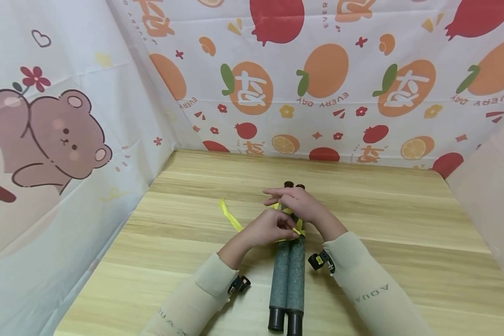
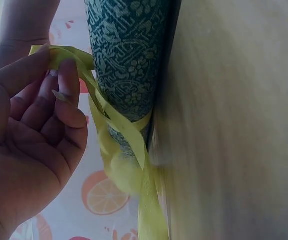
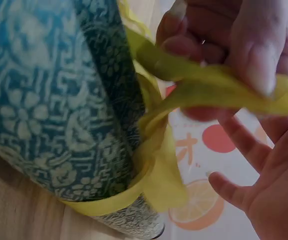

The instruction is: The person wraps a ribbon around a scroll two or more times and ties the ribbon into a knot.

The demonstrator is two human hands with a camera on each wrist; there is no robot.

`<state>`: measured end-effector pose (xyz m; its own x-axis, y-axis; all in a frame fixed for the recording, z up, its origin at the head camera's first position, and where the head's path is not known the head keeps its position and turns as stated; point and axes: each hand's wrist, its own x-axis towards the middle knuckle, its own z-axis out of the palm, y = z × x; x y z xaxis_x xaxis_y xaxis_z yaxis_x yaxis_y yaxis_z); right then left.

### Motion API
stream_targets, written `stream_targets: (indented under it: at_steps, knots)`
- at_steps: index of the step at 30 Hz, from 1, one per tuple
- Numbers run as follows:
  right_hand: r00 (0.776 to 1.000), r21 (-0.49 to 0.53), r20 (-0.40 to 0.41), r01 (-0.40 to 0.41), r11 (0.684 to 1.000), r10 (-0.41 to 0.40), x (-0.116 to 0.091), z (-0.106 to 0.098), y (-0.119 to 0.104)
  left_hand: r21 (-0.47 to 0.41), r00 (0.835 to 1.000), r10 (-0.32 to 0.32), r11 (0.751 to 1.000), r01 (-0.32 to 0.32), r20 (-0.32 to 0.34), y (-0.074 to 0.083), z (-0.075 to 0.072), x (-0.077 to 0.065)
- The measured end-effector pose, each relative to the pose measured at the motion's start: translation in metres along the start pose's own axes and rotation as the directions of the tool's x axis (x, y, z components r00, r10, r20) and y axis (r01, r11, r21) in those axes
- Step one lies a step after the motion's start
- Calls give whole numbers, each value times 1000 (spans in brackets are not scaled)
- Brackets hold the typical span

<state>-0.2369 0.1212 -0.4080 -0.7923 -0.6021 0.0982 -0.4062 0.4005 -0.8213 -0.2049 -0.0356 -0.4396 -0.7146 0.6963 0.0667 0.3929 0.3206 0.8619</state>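
Observation:
Two rolled scrolls [image 1: 296, 275] in blue-green patterned cloth, with dark end knobs [image 1: 276, 318], lie side by side on the table. A yellow ribbon [image 2: 126, 130] runs around them near their far part, one loose tail [image 1: 231, 215] trailing left on the wood. My left hand [image 1: 269, 227] pinches a folded loop of this ribbon between thumb and fingers, just above the scrolls; the left wrist view shows the left hand [image 2: 34, 115] at the loop. Over the far part of the scrolls is my right hand [image 1: 300, 201], fingers extended leftward. In the right wrist view the right hand [image 3: 273, 175] has spread fingers beside the loop.
The wooden table [image 1: 185, 252] ends at the back against a fruit-printed cloth [image 1: 327, 107]. A white cloth [image 1: 122, 116] with a printed bear hangs at the left, and a pale panel [image 1: 491, 196] stands at the right. Small black cameras sit on both wrists.

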Motion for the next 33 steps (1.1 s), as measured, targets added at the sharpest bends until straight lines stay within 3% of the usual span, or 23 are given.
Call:
stream_targets:
  at_steps: [5, 8, 12, 15, 18, 22, 27, 33]
  knots:
    - [993, 43, -107, -43, 998, 48, -8, -2, -1, 28, 1000, 11, 1000, -10, -25, 0, 0, 3]
    - [982, 87, -168, -73, 994, 87, -19, -5, -3, 44, 996, 1, 999, 3, -88, -1, -1, 4]
    - [979, 98, -193, -43, 994, 62, -37, -6, -11, 31, 985, -18, 999, 23, -170, -2, -4, 5]
    - [978, 54, -206, 6, 999, 5, -47, -5, -12, 18, 979, -23, 999, 27, -201, -4, -6, 6]
    - [973, 1, -228, 14, 1000, -14, -53, -2, 1, 18, 975, -30, 999, 35, -219, -4, -7, 7]
    - [964, -68, -267, -25, 997, 6, -55, 4, 19, 19, 970, -66, 997, 72, -235, -3, -8, 6]
    - [949, -135, -314, -68, 988, 23, -57, 8, 22, -4, 961, -125, 992, 128, -249, 0, -9, 6]
    - [943, -178, -332, -39, 983, -23, -58, 11, 20, 24, 966, -67, 997, 75, -251, 0, -10, 6]
